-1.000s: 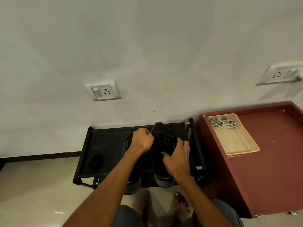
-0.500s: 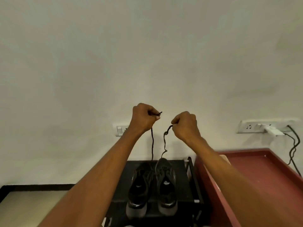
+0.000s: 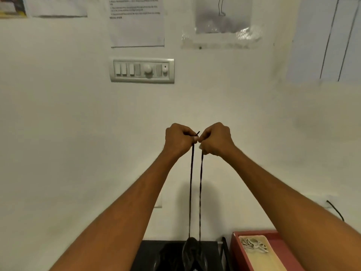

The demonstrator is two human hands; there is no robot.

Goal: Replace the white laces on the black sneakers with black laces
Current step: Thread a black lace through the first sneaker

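Both my hands are raised in front of the wall, fists side by side and nearly touching. My left hand [image 3: 178, 140] pinches one end of a black lace [image 3: 191, 184], its tip sticking up between the fists. My right hand [image 3: 215, 139] pinches the other end. The two strands hang straight down, taut, to the right black sneaker [image 3: 192, 255] on the black rack [image 3: 148, 255]. The left black sneaker [image 3: 168, 257] stands beside it, dark and partly cut off. White laces [image 3: 253, 246] lie in a cream tray [image 3: 269, 259] at the lower right.
A red-brown cabinet top [image 3: 237, 249] carries the tray, right of the rack. On the wall are a switch panel [image 3: 142, 71], taped papers [image 3: 136, 22] above it and a black cable [image 3: 336, 210] at the right.
My hands rose from the sneaker to well above the rack, drew the two lace ends out taut, and came together. My view tilted upward, so the shoes sank to the bottom edge.
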